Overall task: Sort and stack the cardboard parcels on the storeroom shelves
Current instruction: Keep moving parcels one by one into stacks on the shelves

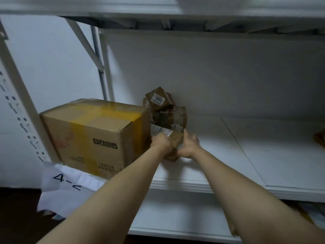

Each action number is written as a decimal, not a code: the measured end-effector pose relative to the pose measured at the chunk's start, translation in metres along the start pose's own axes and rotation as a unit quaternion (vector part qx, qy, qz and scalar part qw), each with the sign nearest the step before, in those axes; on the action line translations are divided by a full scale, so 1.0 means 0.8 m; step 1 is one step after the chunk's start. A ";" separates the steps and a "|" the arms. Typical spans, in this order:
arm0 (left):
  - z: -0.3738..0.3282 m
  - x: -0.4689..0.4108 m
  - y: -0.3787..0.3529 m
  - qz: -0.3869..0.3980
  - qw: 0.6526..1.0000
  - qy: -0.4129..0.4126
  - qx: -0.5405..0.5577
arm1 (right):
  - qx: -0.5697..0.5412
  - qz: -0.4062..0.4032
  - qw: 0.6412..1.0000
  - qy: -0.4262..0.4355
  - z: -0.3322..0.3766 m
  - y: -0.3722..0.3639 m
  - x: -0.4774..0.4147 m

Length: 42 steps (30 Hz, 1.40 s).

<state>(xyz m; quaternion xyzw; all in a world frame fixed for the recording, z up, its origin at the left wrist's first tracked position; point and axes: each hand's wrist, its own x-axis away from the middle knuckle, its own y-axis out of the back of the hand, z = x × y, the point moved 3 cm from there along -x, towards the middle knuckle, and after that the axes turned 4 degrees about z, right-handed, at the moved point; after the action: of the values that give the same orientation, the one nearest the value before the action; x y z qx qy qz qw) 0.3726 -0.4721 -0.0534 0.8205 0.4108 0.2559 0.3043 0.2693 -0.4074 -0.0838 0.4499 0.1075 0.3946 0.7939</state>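
Note:
A small brown taped parcel (175,139) sits on the white shelf (228,155), held between both hands. My left hand (161,142) grips its left side and my right hand (189,146) clasps its right side. Behind it stand two more small parcels against the back wall: one wrapped in brown tape (173,116) and, tilted on top of that, one labelled 3003 (159,99). A large cardboard box with yellow tape (95,134) stands at the shelf's left end, right beside the small parcels.
A paper tag reading "4-2" (68,182) hangs from the shelf's front edge at left. A brown item (320,140) shows at the far right edge. An upper shelf (158,11) hangs overhead, a lower shelf (175,219) lies beneath, and a white upright post (22,95) stands left.

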 end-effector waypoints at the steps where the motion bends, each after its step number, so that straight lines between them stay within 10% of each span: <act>1: 0.003 -0.002 0.000 -0.005 1.000 0.003 -0.003 | 0.005 -0.001 1.000 0.001 0.002 -0.001 -0.007; 14: -0.004 -0.003 -0.006 -0.024 1.000 0.001 -0.002 | -0.108 -0.011 0.994 0.025 -0.001 -0.001 -0.052; 42: -0.082 0.034 -0.093 0.018 0.995 -0.048 0.088 | 0.044 -0.149 0.988 0.015 -0.167 0.095 0.097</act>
<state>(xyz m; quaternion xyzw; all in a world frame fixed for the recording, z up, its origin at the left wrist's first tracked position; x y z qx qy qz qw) 0.3046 -0.3949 -0.0568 0.8627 0.4014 0.1849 0.2457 0.2104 -0.2457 -0.0853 0.4577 0.2028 0.2730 0.8215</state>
